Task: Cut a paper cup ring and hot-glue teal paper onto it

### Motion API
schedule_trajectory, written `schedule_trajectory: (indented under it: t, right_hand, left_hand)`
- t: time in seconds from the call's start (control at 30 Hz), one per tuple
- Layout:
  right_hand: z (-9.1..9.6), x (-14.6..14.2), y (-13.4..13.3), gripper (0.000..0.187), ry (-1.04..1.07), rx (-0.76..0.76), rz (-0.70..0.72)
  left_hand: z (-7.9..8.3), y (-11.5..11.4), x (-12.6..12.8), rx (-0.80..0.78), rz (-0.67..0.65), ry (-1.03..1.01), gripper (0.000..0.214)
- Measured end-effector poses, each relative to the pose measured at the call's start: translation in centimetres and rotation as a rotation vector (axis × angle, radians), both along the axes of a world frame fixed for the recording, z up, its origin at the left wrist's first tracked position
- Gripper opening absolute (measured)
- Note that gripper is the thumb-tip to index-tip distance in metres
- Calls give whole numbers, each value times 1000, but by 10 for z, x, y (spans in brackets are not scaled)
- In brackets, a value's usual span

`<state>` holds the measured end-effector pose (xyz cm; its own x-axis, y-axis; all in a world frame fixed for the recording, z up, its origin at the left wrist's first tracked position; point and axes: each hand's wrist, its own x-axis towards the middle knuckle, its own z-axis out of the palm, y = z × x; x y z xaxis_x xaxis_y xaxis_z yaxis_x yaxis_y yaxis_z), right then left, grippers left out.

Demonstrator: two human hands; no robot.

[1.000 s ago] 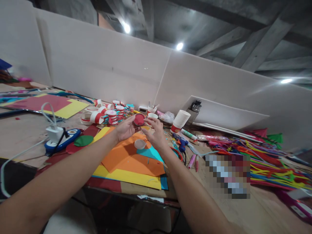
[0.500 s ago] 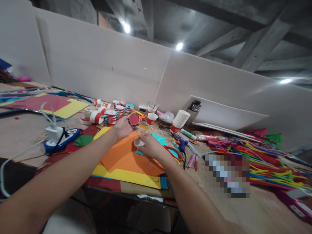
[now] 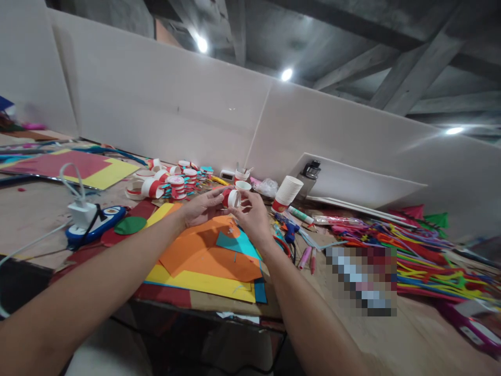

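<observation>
Over the orange paper [image 3: 188, 245] my two hands meet. My left hand [image 3: 203, 208] grips a short red piece of paper cup [image 3: 226, 197] by its side. Fingers of my right hand [image 3: 252, 214] close round a white cut cup piece [image 3: 234, 198], which is held against the red one. How far the two pieces fit together I cannot tell. Below them lie turquoise paper [image 3: 237, 243] and yellow paper [image 3: 211, 284]. Just behind the hands stands a paper cup [image 3: 243, 186].
Several red-and-white cup crafts [image 3: 176, 185] crowd the back left. A cup stack [image 3: 287, 193], a blue glue gun [image 3: 290, 231] and markers [image 3: 305, 258] lie right, beside many coloured pipe cleaners [image 3: 438, 266]. A blue power strip [image 3: 94, 227] sits left.
My right hand has lifted the white piece from above the papers up to the red piece. My left hand has moved slightly right and turned the red piece sideways.
</observation>
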<state>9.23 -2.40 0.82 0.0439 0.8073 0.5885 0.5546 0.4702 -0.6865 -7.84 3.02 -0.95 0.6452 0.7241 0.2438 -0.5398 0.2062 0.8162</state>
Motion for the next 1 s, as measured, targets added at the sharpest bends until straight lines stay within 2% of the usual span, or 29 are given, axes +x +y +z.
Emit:
schedule_trajectory:
  t: [0.17, 0.53, 0.67, 0.83, 1.0]
  right_hand:
    - [4, 0, -2, 48, -43, -7, 11]
    - [8, 3, -4, 37, -120, 33, 15]
    - [8, 3, -5, 38, -81, -2, 62]
    - [7, 5, -5, 38, -109, -33, 48]
    - [8, 5, -5, 32, -235, -17, -10]
  left_hand:
    - [0, -1, -1, 50, -43, 42, 47]
    - [-2, 3, -1, 112, 18, 108, 57]
    - [-3, 3, -2, 133, 74, 143, 55]
    - [-4, 4, -3, 201, 93, 182, 52]
    - [0, -1, -2, 224, 40, 228, 39]
